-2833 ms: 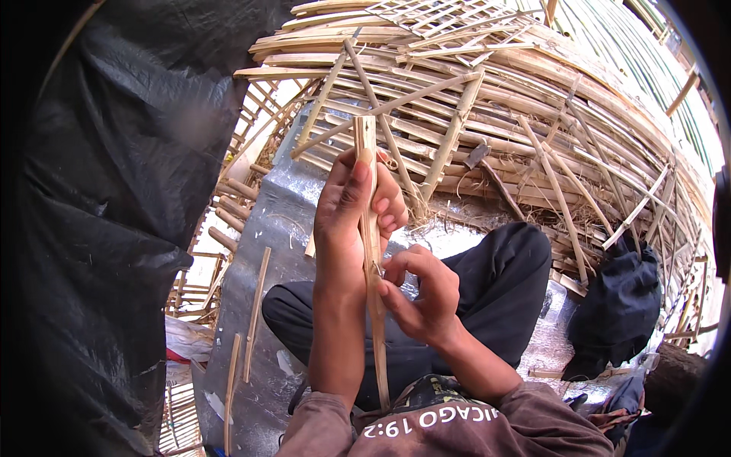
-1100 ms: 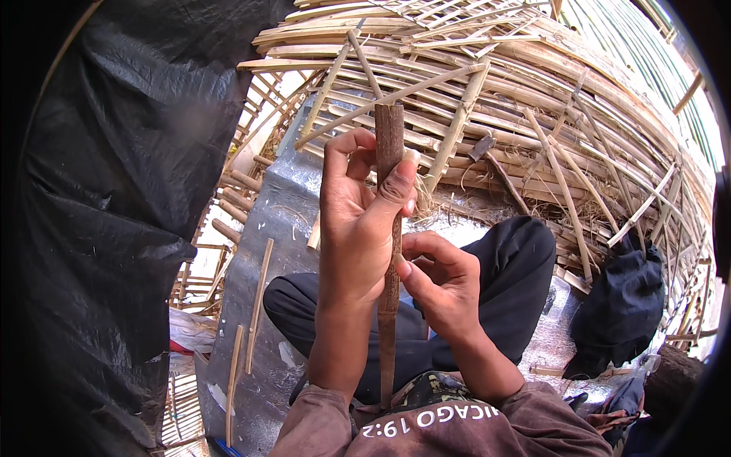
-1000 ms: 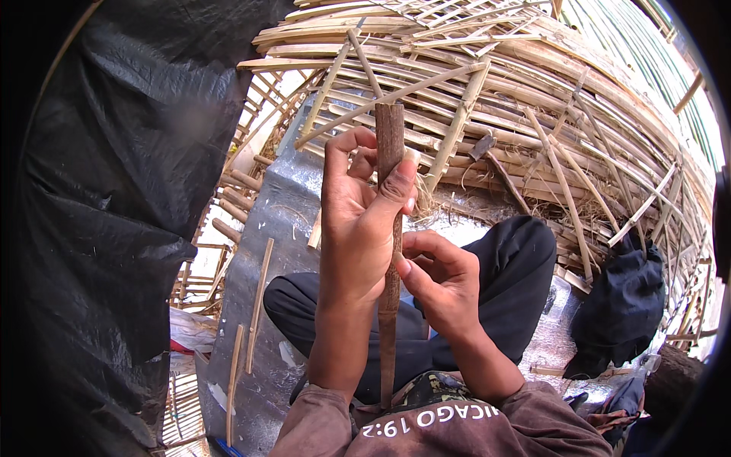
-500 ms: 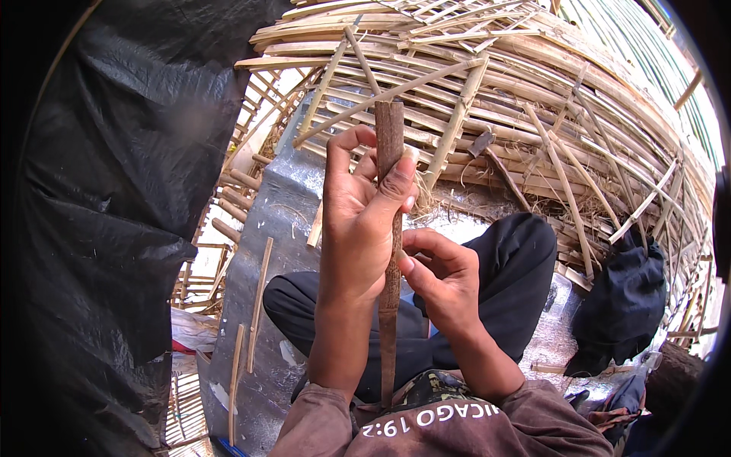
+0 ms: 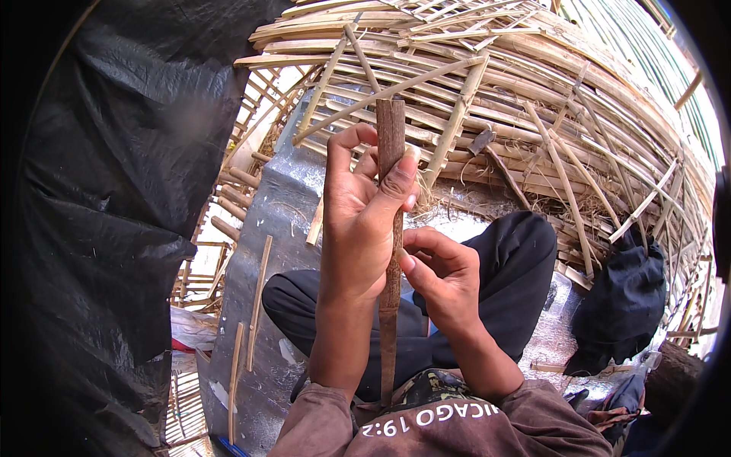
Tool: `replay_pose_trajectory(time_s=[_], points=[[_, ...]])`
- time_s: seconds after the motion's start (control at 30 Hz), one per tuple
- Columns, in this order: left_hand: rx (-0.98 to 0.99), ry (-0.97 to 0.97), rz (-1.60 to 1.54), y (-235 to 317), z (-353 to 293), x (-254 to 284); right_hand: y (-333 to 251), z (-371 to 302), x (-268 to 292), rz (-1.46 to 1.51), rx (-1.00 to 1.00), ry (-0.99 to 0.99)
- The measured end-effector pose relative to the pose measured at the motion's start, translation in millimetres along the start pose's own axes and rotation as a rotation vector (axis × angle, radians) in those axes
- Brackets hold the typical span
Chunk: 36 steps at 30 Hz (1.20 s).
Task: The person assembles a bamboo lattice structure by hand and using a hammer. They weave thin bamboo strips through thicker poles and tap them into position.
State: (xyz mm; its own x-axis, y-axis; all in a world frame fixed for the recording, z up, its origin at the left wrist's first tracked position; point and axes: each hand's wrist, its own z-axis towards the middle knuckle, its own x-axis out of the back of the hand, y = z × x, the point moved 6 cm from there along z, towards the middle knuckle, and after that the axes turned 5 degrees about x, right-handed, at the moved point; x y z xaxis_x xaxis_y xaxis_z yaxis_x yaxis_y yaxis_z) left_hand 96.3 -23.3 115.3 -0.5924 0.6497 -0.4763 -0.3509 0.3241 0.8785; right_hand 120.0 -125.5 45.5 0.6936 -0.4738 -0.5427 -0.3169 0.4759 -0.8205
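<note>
Upright before me is a long brown wooden stick (image 5: 391, 126), rough and wider at the top. Its lower part is smoother and tapers down towards my shirt. My left hand (image 5: 362, 198) grips the upper part, the thumb laid across its front and the fingers bent around it. Lower down, my right hand (image 5: 445, 278) has its thumb and forefinger closed against the right edge of the stick, the other fingers curled. Whether a fine strip lies in that pinch is too small to tell.
A slatted bamboo frame (image 5: 457, 114) and stacked split bamboo lie ahead. A tool with a grey head (image 5: 482, 142) rests there. Loose bamboo strips (image 5: 259, 305) lie on a grey sheet (image 5: 293, 179) at left, beside a black tarpaulin (image 5: 114, 190). A dark cloth bundle (image 5: 620, 308) sits at right.
</note>
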Motion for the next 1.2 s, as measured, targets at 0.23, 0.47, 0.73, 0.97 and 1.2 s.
replay_pose_trajectory(time_s=[0.23,0.47,0.73,0.97,1.2], points=[[0.002,0.000,-0.004,0,0,1,1,0,0,0.000,0.008,0.003],[-0.002,0.005,-0.018,-2,1,1,2,1,1,-0.003,0.011,0.003],[0.059,-0.045,-0.078,-1,1,8,2,4,5,-0.030,-0.022,-0.059],[0.057,-0.111,-0.138,1,3,15,3,-1,-11,-0.005,-0.048,-0.156],[0.051,-0.112,-0.130,3,-1,13,0,-1,-18,-0.019,-0.066,-0.206]])
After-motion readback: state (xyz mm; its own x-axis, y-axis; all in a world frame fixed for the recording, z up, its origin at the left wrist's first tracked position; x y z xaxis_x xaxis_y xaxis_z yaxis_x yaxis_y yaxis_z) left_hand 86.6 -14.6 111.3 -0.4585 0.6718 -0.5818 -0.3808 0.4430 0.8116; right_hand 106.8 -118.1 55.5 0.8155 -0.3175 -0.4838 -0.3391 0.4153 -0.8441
